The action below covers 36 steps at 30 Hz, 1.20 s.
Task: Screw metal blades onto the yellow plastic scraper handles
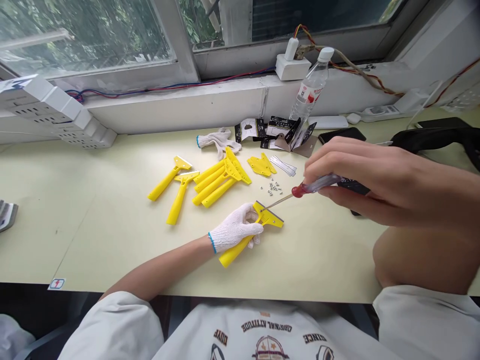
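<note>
My left hand (237, 227), in a white knit glove with a blue cuff, grips a yellow scraper (233, 254) just below its head. A bare right hand, my right hand (369, 177), holds a screwdriver (323, 183) with a clear handle and red collar. Its tip meets a screw on the scraper's head. Beyond lie several yellow scraper handles (213, 186) in a pile and two scrapers (176, 197) with blades fitted. Yellow cover plates (261, 165), thin metal blades (283, 165) and loose screws (273, 187) are spread nearby.
A spare white glove (219, 140) lies near the wall beside black-and-white packaging cards (277, 131). A plastic bottle (309, 90) stands behind the cards. At the back right is a black phone (342, 135). White boxes (56, 112) are at the left by the window.
</note>
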### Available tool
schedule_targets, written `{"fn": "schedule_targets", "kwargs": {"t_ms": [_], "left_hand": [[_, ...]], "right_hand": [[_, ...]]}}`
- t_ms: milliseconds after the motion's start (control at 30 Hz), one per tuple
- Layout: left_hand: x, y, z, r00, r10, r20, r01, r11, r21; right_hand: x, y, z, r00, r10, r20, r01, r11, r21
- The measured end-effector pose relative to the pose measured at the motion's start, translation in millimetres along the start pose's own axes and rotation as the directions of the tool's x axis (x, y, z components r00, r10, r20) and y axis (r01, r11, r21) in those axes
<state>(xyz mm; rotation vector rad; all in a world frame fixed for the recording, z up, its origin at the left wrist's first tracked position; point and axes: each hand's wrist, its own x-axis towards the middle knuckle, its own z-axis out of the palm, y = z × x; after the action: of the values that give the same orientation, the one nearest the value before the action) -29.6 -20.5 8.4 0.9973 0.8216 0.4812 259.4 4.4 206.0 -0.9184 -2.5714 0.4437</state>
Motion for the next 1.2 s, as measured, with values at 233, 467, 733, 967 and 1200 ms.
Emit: {"fn": "schedule_targets", "kwargs": {"t_ms": [233,467,733,967,1200], "left_hand": [[-0.9,2.3,0.8,1.000,0.010,-0.001,-0.010,1.000,-0.009],[-1.8,3.0,0.7,1.000,0.003,-0.010,-0.003,1.000,-0.001],[-0.8,2.3,1.1,1.000,0.017,0.001,-0.017,1.000,-0.002],[-0.8,0.2,0.2,1.000,0.018,-0.003,-0.018,1.000,-0.014],[-0.5,-0.1,-1.3,0.999,0.037,0.034,-0.037,0.999,0.006]], "right_hand": [[2.3,-4.2,12.8,0.966,0.230,-0.116,-0.251,0.945,-0.209],[9.1,-10.5,13.7,0.982,0.162,-0.092,-0.177,0.965,-0.191],[-3.4,-6.6,3.6,0.999,0.021,0.045,-0.025,0.996,0.088],[2.9,-11.6,10.2,0.940,0.303,-0.153,-0.335,0.904,-0.266],[-6.2,3.1,-8.7,0.998,0.004,-0.070,-0.010,0.996,-0.086]]}}
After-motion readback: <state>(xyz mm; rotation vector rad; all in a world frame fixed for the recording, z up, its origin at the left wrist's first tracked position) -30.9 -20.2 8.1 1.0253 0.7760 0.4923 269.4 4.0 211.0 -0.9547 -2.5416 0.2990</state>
